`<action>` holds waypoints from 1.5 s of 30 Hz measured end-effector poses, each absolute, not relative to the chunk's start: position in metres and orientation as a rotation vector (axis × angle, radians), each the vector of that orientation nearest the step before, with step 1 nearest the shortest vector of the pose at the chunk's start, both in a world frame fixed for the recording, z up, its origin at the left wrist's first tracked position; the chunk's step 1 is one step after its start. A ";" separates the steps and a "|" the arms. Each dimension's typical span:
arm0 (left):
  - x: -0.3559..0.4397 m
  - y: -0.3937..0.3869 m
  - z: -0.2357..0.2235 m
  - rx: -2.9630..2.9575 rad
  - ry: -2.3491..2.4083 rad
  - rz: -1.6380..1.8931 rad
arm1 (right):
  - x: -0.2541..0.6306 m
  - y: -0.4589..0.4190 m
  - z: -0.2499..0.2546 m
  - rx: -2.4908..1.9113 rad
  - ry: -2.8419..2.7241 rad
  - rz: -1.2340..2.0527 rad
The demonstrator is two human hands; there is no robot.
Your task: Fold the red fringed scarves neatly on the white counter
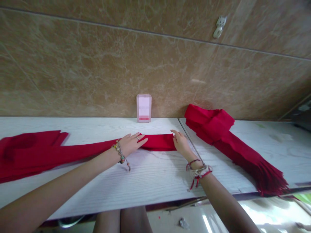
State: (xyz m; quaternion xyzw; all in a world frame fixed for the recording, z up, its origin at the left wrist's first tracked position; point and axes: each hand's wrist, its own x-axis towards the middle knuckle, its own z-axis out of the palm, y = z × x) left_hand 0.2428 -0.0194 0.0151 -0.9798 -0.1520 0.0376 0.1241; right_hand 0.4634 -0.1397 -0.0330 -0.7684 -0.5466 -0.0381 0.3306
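Observation:
A long red cloth strip (157, 142) lies flat across the white tabletop, running left into a wider red cloth heap (31, 153). My left hand (130, 144) rests on the strip with its fingers spread, a ring on one of them. At the strip's right end is my right hand (181, 142), its index finger stretched out and the others curled at the cloth's edge; the thumb is hard to see. To the right lies a folded red scarf (211, 126) with a fringed end.
The white tabletop (116, 194) has a seam right of centre. Against the brown marbled wall (97, 71) leans a small pale pink-framed object (144, 108), its face blurred. A small white hook (220, 27) is fixed higher up. My legs show below the front edge.

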 end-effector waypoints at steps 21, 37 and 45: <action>0.254 0.004 -0.005 -2.895 -0.245 0.165 | 0.448 -0.152 -0.029 -1.928 -1.926 -0.109; 0.244 -0.001 0.005 -3.019 -0.106 0.421 | 0.456 -0.159 -0.016 -1.861 -2.140 0.236; 0.255 0.004 0.008 -3.067 -0.334 0.347 | 0.451 -0.146 -0.025 -1.974 -1.872 0.018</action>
